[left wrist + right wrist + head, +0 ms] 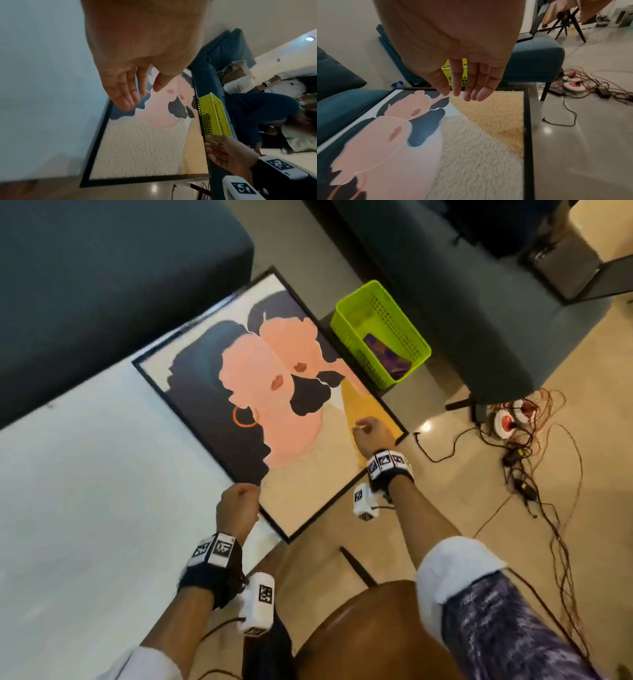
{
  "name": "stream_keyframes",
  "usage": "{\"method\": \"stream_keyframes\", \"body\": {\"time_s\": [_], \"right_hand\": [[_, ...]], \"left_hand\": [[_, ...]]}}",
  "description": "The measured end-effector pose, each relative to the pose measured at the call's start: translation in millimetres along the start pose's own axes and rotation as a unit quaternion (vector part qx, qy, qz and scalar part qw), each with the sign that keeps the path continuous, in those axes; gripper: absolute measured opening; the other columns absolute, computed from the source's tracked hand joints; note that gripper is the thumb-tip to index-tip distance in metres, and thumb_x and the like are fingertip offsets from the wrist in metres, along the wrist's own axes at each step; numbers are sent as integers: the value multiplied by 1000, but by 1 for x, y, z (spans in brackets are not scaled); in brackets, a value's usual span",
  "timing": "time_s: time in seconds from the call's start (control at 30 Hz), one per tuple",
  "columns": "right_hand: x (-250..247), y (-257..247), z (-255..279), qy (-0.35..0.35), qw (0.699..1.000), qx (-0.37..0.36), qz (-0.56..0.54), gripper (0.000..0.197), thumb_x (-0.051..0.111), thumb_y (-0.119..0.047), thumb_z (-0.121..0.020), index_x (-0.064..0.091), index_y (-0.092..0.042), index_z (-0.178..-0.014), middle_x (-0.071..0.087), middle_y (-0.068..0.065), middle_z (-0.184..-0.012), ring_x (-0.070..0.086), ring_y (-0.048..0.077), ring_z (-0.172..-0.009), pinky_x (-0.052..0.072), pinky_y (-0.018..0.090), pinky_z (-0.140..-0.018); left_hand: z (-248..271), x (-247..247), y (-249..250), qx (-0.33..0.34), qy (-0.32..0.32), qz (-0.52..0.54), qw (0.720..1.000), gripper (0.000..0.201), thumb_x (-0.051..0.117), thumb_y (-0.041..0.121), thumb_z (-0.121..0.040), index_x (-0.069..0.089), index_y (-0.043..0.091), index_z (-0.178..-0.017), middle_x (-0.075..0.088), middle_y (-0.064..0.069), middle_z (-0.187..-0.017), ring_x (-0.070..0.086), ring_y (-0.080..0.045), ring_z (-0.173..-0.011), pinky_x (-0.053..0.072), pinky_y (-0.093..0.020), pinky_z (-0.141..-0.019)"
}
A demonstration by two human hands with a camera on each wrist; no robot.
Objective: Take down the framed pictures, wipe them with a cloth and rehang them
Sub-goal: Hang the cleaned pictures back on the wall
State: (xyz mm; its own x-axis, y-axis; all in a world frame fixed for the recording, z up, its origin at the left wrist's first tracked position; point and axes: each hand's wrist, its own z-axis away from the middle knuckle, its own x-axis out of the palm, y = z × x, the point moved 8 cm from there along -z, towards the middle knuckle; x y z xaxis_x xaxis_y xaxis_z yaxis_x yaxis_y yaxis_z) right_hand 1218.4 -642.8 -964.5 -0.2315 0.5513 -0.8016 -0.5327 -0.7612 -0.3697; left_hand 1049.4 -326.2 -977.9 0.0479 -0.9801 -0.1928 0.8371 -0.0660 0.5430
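Both our hands hold nothing: the wrist views show the left hand [123, 86] and right hand [467, 81] with fingers loose, over the picture [267, 392] mid-frame. Only the head view makes them look fisted; a basket [380, 333] sits beside it.

- No words, brand names or numbers can be read anywhere in these views.
- Only signs on show: black-and-white square code markers on the left wristband [215, 550] and the white camera block [259, 604] under it; patterns, not letters.
- Same kind of markers on the right wristband [387, 462] and its white block [363, 501], seen again close up from the left wrist view.
- The framed picture [267, 402] carries painted shapes only, no caption or signature legible.
- The green basket [380, 332] shows some raised marking on its side, too blurred to read.
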Motion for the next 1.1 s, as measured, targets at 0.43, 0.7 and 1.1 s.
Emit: {"method": "stream_keyframes", "body": {"time_s": [0.43, 0.7, 1.1], "right_hand": [[3, 68, -137, 41, 994, -26, 96, 63, 44, -61, -87, 54, -25, -137, 63, 11, -132, 58, 36, -120, 46, 49, -103], [4, 72, -158, -19, 999, -27, 41, 46, 44, -49, -102, 54, -23, -139, 61, 10, -135, 55, 34, -124, 43, 41, -101], [-15, 53, -140, -39, 994, -97, -8, 39, 45, -25, -106, 56, -14, -142, 59, 9, -139, 53, 25, -127, 34, 24, -94]], "left_hand": [[-73, 75, -112, -145, 132, 66, 978, 82, 65, 38, -102, 26, -1, -163, 23, -20, -166, 38, -41, -148, 35, -49, -120], [-82, 84, -114, -143, 161, 102, 971, 75, 70, 31, -98, 37, 1, -158, 33, -19, -159, 42, -41, -144, 40, -52, -118], [-77, 70, -119, -177, 159, 227, 944, 88, 61, 48, -67, 58, 9, -145, 53, -12, -146, 56, -36, -128, 48, -47, -106]]}}
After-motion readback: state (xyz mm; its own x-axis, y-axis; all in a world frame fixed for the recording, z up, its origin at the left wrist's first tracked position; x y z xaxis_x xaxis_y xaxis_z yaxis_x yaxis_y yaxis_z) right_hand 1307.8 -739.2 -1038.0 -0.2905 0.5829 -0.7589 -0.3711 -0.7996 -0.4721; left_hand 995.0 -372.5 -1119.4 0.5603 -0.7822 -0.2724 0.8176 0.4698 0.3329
